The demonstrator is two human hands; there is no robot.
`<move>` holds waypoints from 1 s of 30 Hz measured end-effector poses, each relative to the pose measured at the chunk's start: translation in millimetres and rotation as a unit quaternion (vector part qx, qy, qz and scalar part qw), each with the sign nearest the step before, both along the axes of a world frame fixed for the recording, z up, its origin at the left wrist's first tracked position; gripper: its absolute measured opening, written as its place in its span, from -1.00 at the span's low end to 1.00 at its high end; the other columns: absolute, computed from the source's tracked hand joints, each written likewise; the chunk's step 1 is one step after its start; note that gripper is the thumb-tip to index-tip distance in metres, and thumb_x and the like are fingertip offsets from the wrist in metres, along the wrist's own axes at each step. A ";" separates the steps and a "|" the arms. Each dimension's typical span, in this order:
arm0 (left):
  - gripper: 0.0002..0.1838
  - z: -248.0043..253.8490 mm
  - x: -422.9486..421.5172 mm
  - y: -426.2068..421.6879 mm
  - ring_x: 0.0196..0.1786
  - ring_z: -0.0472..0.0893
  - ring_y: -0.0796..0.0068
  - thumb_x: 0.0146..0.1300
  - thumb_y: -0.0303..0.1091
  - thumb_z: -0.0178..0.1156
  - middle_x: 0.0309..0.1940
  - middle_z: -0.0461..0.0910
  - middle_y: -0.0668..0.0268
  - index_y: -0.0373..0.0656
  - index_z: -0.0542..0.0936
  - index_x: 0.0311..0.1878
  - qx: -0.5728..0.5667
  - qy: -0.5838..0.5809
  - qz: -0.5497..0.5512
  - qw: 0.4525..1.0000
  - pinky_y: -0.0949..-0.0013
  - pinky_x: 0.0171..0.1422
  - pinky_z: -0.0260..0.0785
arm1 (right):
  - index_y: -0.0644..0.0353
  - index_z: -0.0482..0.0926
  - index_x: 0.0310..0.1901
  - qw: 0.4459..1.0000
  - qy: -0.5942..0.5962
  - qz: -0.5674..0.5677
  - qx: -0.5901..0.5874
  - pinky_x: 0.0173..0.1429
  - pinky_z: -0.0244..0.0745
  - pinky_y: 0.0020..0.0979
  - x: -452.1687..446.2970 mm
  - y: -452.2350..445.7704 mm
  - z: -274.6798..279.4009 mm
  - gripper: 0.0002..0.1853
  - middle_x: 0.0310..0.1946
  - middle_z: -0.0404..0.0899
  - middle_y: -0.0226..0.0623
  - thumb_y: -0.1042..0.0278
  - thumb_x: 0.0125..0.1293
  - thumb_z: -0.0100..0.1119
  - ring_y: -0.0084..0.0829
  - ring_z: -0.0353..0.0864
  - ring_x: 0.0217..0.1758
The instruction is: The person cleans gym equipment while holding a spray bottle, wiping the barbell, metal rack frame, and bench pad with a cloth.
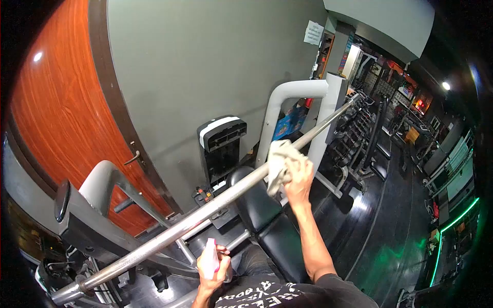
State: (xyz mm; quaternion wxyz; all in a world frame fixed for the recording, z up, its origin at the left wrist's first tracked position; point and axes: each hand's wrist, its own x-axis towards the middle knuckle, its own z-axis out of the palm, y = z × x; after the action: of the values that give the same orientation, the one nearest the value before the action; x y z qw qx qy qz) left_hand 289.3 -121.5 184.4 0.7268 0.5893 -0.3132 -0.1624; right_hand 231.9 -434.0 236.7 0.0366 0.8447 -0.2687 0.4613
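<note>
A long metal barbell bar [205, 211] runs diagonally across the view, from the lower left up to the rack at the upper right. Around its middle is a pale cloth [281, 163], pressed against the bar by my right hand [299, 180], whose fingers are closed on it. Below the bar, near my body, my left hand [214, 264] grips a white and pink bottle [211, 256]. Part of the bottle is hidden by the fingers. Beneath the bar lies a black padded bench [280, 244].
Grey rack uprights [328, 120] stand at the upper right and a dark one [92, 231] at the left. Behind are a grey wall [205, 61] and a wooden door [67, 102]. Dumbbell racks [352, 131] line the right side beside the dark floor [380, 220].
</note>
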 end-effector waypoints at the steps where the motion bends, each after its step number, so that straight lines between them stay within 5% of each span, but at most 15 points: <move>1: -0.72 -1.2 0.6 2.5 -0.43 0.54 0.60 0.08 -0.59 0.22 -0.40 0.60 0.22 -0.39 0.48 -0.10 0.014 -0.047 0.013 0.999 0.52 -0.28 0.41 | 0.26 0.58 -0.05 0.999 -0.033 -0.002 -0.024 0.13 0.28 -0.05 0.3 -6.5 5.4 -0.55 -0.05 0.43 0.00 0.56 -0.10 0.17 0.02 0.34 -0.02; 5: -0.71 -9.8 -2.1 6.9 -0.40 0.56 0.59 0.07 -0.59 0.22 -0.37 0.61 0.20 -0.39 0.48 -0.11 0.010 -0.003 0.000 1.000 0.51 -0.25 0.43 | 0.26 0.54 0.03 0.984 -0.107 0.088 0.110 0.10 0.30 -0.08 22.1 55.1 5.4 -0.48 -0.10 0.41 -0.02 0.55 -0.10 0.18 -0.01 0.35 -0.04; 9: -0.71 -10.2 -3.6 1.4 -0.39 0.58 0.57 0.06 -0.59 0.23 -0.37 0.62 0.18 -0.39 0.48 -0.11 -0.011 0.034 -0.022 0.999 0.50 -0.25 0.43 | 0.19 0.60 -0.08 0.943 0.008 0.316 0.104 0.10 0.40 -0.17 12.6 120.1 15.3 -0.54 -0.09 0.51 -0.15 0.46 -0.17 0.24 -0.07 0.44 -0.02; 13: -0.69 -7.1 -1.3 1.1 -0.41 0.58 0.56 0.05 -0.60 0.25 -0.40 0.62 0.18 -0.40 0.48 -0.10 0.025 -0.012 -0.058 0.998 0.50 -0.26 0.43 | 0.15 0.61 -0.12 0.971 0.059 0.233 0.011 0.05 0.42 -0.20 9.4 70.9 38.3 -0.64 -0.13 0.57 -0.20 0.45 -0.06 0.21 -0.12 0.49 -0.08; 17: -0.68 -5.2 -3.8 7.4 -0.40 0.58 0.55 0.05 -0.60 0.24 -0.43 0.61 0.18 -0.41 0.48 -0.09 0.005 -0.038 -0.049 0.998 0.50 -0.26 0.44 | 0.15 0.57 -0.09 0.995 0.095 0.036 -0.007 0.05 0.40 -0.19 12.7 -11.9 63.5 -0.62 -0.15 0.54 -0.16 0.52 -0.05 0.15 -0.11 0.45 -0.14; 20: -0.68 -11.4 -4.2 14.6 -0.38 0.58 0.56 0.08 -0.58 0.20 -0.37 0.59 0.20 -0.40 0.45 -0.06 0.010 -0.046 -0.039 0.998 0.50 -0.24 0.44 | 0.09 0.57 -0.02 0.969 0.154 0.184 0.056 0.10 0.35 -0.20 17.3 -41.3 79.0 -0.55 -0.17 0.55 -0.21 0.50 -0.03 -0.01 -0.09 0.43 -0.13; 21: -0.68 -13.7 -4.3 17.3 -0.36 0.57 0.56 0.10 -0.56 0.16 -0.32 0.57 0.22 -0.40 0.43 -0.04 0.012 -0.054 -0.039 0.998 0.50 -0.22 0.45 | 0.09 0.57 -0.02 0.968 0.155 0.188 0.055 0.10 0.35 -0.20 21.5 -38.5 86.4 -0.55 -0.17 0.55 -0.21 0.50 -0.03 -0.01 -0.09 0.43 -0.13; 24: -0.67 -12.5 -6.0 23.5 -0.38 0.56 0.58 0.12 -0.55 0.16 -0.33 0.57 0.23 -0.40 0.42 -0.03 0.018 -0.027 -0.029 0.999 0.52 -0.25 0.44 | 0.09 0.63 -0.14 0.897 0.402 0.133 0.122 0.08 0.41 -0.19 31.5 -17.6 119.4 -0.63 -0.30 0.61 -0.15 0.28 -0.01 0.00 -0.09 0.48 -0.13; 27: -0.67 -10.4 -6.8 25.0 -0.38 0.55 0.59 0.12 -0.55 0.16 -0.33 0.57 0.23 -0.39 0.42 -0.02 0.032 -0.038 -0.034 0.998 0.51 -0.27 0.44 | 0.13 0.70 -0.27 0.884 0.458 0.073 0.065 0.00 0.53 -0.12 55.7 9.3 124.9 -0.69 -0.30 0.67 -0.10 0.23 0.03 0.04 -0.09 0.64 -0.10; 30: -0.65 -16.6 -6.8 23.6 -0.40 0.55 0.60 0.11 -0.55 0.17 -0.33 0.57 0.23 -0.39 0.42 -0.01 0.034 -0.065 -0.032 0.997 0.50 -0.28 0.44 | 0.20 0.69 -0.34 0.838 0.517 0.166 0.053 -0.02 0.56 -0.16 82.8 61.4 127.6 -0.71 -0.30 0.67 -0.05 0.22 0.02 0.06 -0.11 0.67 -0.14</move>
State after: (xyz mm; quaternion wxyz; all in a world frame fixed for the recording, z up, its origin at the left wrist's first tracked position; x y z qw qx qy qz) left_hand 282.5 -97.9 167.7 0.6789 0.6126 -0.3727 -0.1579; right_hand 314.7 -372.7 364.2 0.0481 0.9930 -0.0910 -0.0584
